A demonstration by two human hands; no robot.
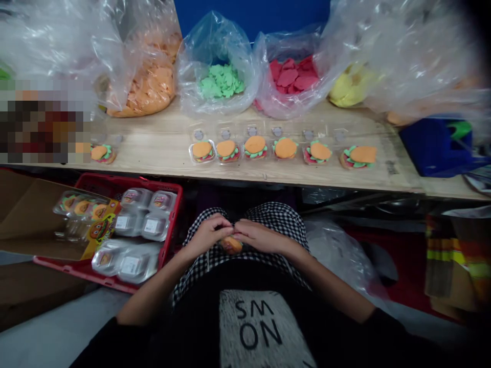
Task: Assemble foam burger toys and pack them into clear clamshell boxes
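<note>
A small toy burger (231, 246) with an orange-tan top sits over my lap, held between my two hands. My left hand (210, 234) curls around its left side, thumb pointing inward. From the right, my right hand (258, 236) presses its fingers onto the upper edge. Whether a clear case surrounds this burger is hard to make out. On the table (161, 148) ahead stands a row of several open clear clamshell boxes, each with a toy burger (255, 147) of orange, green and pink pieces. The rightmost burger (358, 156) has its orange top lying askew.
Along the back stand plastic bags of orange pieces (148, 87), green pieces (222, 81), pink pieces (293, 75) and yellow pieces (351, 84). A red crate (176, 204) with closed packs and a cardboard box (38, 209) are at left. A blue bin (433, 148) sits right.
</note>
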